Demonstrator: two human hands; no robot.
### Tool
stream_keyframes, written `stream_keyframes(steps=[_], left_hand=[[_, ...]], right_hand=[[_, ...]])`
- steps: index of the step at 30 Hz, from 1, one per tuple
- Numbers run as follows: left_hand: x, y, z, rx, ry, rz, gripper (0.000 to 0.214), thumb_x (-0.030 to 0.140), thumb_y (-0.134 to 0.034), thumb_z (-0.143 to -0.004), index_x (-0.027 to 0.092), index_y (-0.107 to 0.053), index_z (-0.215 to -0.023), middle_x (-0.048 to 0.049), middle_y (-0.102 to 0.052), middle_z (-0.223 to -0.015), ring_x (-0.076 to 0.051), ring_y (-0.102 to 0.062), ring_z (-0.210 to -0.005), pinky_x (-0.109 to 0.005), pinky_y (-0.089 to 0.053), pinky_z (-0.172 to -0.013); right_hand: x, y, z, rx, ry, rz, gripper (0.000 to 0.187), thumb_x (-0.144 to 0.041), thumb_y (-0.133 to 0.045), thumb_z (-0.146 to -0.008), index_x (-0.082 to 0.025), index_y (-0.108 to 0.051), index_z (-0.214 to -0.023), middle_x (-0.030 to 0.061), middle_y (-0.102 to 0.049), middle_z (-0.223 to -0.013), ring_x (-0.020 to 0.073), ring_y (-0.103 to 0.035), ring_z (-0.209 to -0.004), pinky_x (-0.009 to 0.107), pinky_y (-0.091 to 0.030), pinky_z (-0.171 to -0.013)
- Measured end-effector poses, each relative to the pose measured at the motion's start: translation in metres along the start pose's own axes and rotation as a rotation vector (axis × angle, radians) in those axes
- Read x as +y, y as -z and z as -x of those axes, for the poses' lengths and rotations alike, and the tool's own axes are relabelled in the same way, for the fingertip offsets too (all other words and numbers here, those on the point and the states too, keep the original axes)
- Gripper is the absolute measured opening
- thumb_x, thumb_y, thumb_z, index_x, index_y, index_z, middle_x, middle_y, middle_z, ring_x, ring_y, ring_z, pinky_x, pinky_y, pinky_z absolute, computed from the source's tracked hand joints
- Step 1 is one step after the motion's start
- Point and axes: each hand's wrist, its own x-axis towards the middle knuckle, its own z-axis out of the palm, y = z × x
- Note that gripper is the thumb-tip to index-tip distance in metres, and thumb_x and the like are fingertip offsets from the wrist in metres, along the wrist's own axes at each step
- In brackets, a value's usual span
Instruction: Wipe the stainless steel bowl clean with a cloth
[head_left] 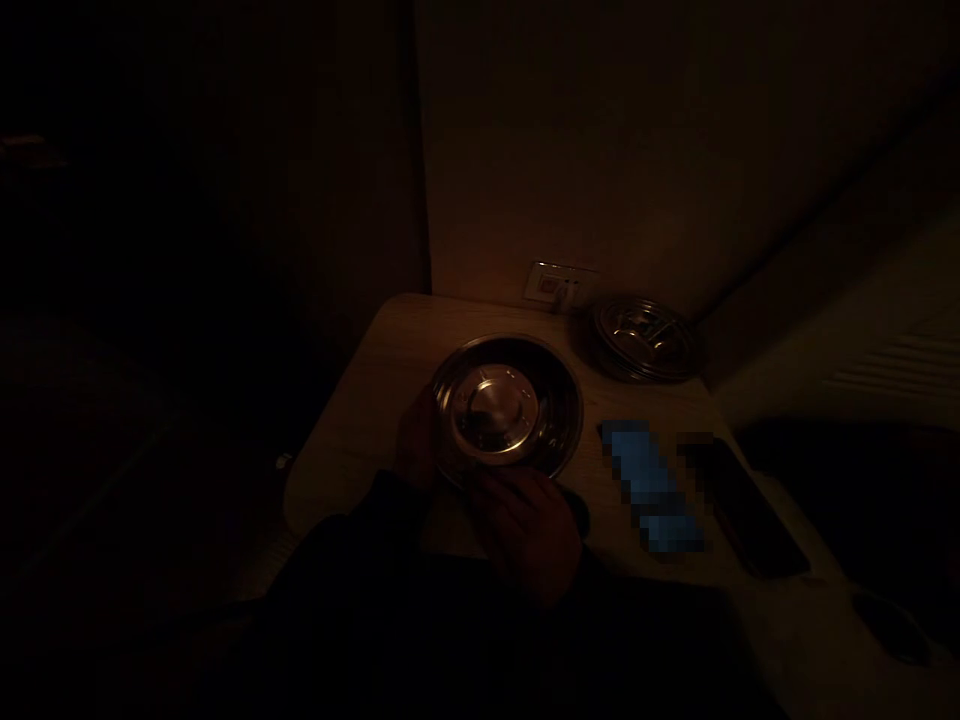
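A shiny round metal bowl (568, 405) sits over the wooden tabletop, with a bright raised or recessed round centre. My left hand (417, 440) is closed on its left rim; deep shadow hides most of those fingers. At the near rim, my right hand (525, 530) has its fingers bent together against the bowl's edge. Whether anything else lies between these fingers is too dark to tell. A small dark object (577, 512) shows just beyond the right hand, its kind unclear.
Behind to the right is a stack of metal dishes (646, 335), below a wall socket (559, 285). A lit, blurred-out phone-like screen (649, 485) lies right of the bowl, beside a dark flat slab (754, 510). The wooden table (352, 420) has a rounded left corner.
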Motion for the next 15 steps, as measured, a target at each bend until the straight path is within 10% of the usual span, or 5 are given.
stream_keyframes(steps=[15], left_hand=[[-0.005,-0.002,-0.001,-0.047,-0.054,0.044,0.036,0.043,-0.041,-0.092,0.021,-0.068,-0.100,-0.0038,-0.074,-0.104,-0.024,-0.065,-0.105,-0.035,-0.048,-0.097]], right_hand=[[0.025,0.014,0.011,-0.061,0.188,0.063,0.022,-0.013,-0.053,-0.093,-0.017,-0.070,-0.107,0.0091,-0.073,-0.110,0.0222,-0.064,-0.102,0.040,-0.052,-0.088]])
